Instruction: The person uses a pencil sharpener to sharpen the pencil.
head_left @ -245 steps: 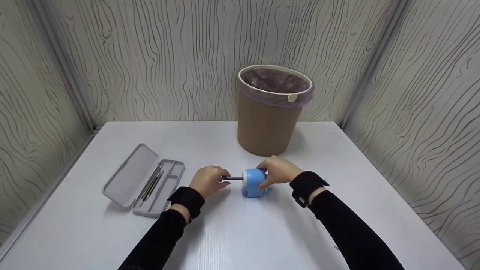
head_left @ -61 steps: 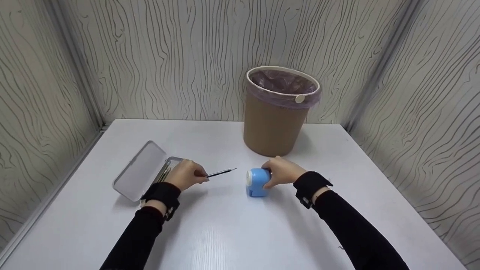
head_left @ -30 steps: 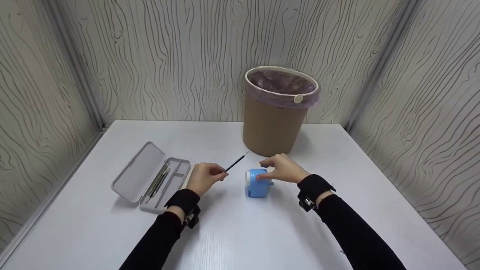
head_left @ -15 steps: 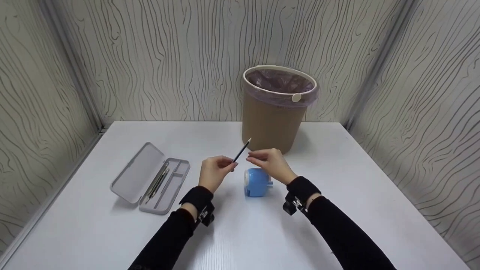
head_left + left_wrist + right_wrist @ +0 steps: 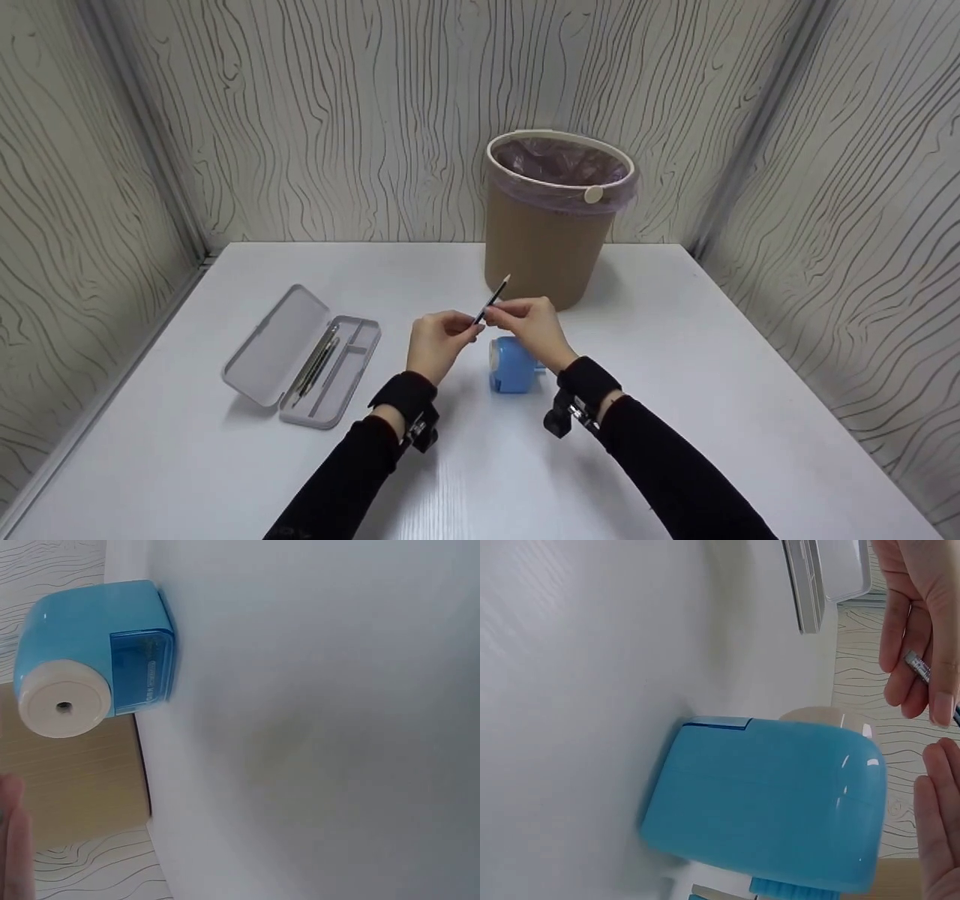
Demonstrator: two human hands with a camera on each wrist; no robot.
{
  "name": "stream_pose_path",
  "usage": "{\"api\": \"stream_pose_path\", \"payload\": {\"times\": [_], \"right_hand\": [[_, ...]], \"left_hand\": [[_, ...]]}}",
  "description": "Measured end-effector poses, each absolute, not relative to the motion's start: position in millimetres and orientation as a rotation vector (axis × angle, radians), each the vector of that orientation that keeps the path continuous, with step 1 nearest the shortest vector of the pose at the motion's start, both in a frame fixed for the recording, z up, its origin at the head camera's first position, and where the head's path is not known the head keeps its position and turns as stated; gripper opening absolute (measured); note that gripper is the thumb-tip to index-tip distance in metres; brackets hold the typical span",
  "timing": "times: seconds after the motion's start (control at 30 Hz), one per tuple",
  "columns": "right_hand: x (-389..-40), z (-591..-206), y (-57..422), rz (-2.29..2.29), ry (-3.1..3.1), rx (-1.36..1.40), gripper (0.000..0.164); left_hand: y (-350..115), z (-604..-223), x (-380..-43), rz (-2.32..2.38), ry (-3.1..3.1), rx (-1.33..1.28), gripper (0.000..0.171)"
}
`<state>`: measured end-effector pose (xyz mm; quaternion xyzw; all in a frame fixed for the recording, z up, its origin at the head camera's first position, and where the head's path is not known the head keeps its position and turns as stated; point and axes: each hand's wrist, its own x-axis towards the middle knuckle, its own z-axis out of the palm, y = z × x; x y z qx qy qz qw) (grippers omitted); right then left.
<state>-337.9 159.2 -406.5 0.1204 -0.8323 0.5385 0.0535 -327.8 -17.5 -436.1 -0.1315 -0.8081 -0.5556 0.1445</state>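
Observation:
Between both hands, a dark pencil slants up with its pale tip pointing away. My left hand pinches its lower part; the silver end of the pencil shows by the left fingers in the right wrist view. My right hand has thumb and fingertips pinching the pencil's middle. Just below the hands stands a blue crank pencil sharpener on the table. Its white front with the round hole shows in the left wrist view, where the sharpener is partly cut by no hand.
An open grey pencil case with several pencils in its tray lies left of the hands. Behind the sharpener stands a brown bin with a purple liner. Patterned walls enclose the white table.
The left hand has drawn the pencil out of the sharpener, then raised it and turned its tip away. The right hand has let go of the sharpener and moved up to the pencil.

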Motion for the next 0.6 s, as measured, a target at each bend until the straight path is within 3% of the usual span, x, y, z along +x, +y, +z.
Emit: {"api": "stream_pose_path", "payload": {"times": [0.6], "right_hand": [[-339.3, -407.8, 149.1, 1.719, -2.487, 0.302, 0.019]], "left_hand": [[-21.6, -437.5, -327.6, -1.366, -2.424, -0.485, 0.017]]}}
